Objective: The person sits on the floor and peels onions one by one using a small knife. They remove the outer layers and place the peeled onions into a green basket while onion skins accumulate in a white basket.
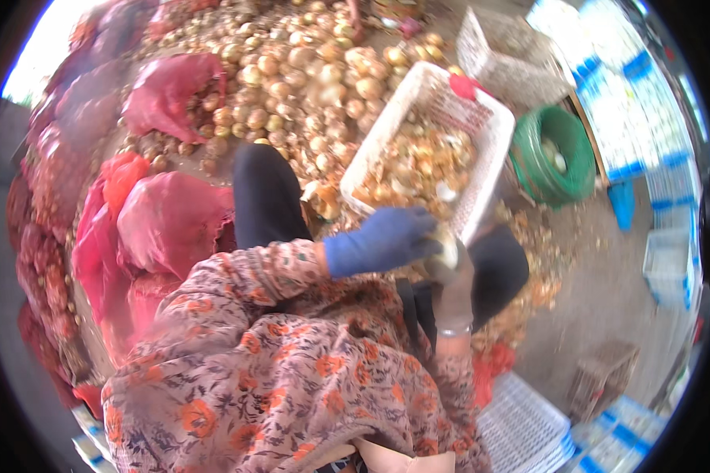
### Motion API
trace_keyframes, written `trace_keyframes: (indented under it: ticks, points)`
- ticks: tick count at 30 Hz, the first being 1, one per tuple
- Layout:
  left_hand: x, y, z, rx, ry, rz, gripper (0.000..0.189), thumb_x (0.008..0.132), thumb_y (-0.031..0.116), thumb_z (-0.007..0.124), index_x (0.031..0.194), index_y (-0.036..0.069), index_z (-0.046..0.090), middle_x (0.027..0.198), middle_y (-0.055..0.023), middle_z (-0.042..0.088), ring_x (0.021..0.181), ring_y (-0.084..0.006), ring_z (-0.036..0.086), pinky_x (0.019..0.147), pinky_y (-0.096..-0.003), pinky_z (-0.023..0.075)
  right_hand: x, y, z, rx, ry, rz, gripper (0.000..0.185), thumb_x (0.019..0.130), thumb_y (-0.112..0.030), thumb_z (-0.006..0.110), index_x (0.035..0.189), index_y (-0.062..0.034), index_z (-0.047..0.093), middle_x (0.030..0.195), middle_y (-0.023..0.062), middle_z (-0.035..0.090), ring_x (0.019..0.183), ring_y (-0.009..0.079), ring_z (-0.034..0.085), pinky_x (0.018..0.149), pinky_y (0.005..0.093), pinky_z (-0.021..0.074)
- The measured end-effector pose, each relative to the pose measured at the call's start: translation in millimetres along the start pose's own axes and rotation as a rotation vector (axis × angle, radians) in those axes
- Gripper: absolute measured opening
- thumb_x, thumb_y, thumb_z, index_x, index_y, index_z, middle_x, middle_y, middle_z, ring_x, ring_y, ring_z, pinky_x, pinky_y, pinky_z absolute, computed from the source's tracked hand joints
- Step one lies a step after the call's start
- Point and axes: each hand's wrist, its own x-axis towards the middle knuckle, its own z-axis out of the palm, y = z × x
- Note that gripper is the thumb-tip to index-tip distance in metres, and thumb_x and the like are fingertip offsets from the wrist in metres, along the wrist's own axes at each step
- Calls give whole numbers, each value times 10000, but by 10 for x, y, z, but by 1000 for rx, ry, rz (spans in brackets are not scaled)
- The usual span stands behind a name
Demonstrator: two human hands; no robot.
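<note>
A pale, partly peeled onion [448, 249] is between my two gloved hands, above the near end of a white plastic crate. My left hand [384, 239], in a blue glove, has its fingers curled against the onion. My right hand [452, 284], in a greyish glove, comes up from below and touches the onion's lower side. Its fingers are blurred, and whether they hold a tool cannot be made out. Loose onion skins and peeled scraps [420, 162] lie in the white crate [376, 133], which stands tilted in view just beyond my knees.
A large heap of unpeeled onions [307, 77] spreads beyond the crate. Pink mesh sacks [171, 219] lie at left. A green round tub [553, 156] with pale onions inside stands right of the crate. Stacked white baskets [520, 423] and a small stool [603, 378] are at lower right.
</note>
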Motion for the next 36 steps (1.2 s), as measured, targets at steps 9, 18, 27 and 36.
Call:
trace_keyframes:
  ticks: [9,18,27,36]
  points:
    - [42,-34,200,-15,13,89,179,876,233,616,932,75,551,812,-125,601,705,-371,619,587,-461,486,-76,39,30,324,-69,38,727,762,-287,788,1337,-5,444,1168,85,579,1074,205,589,940,348,485]
    - [235,-229,250,241,120,46,240,854,280,632,932,75,533,808,-114,583,591,-331,620,485,-434,477,16,96,20,314,39,-15,717,742,-212,719,1341,36,412,1105,141,558,976,268,612,778,358,570]
    - [162,-637,263,-144,68,-238,309,947,349,571,969,43,537,703,-66,578,534,-216,589,491,-341,464,15,150,-100,562,17,-118,605,723,-155,782,1255,-13,532,1139,106,595,1063,253,601,900,393,537]
    - [55,-161,145,-681,5,-481,343,950,335,577,951,-8,584,623,-15,543,529,-76,509,470,-265,414,25,168,-19,613,-82,106,671,758,-336,755,1301,-59,474,1136,110,591,1068,276,591,924,458,504]
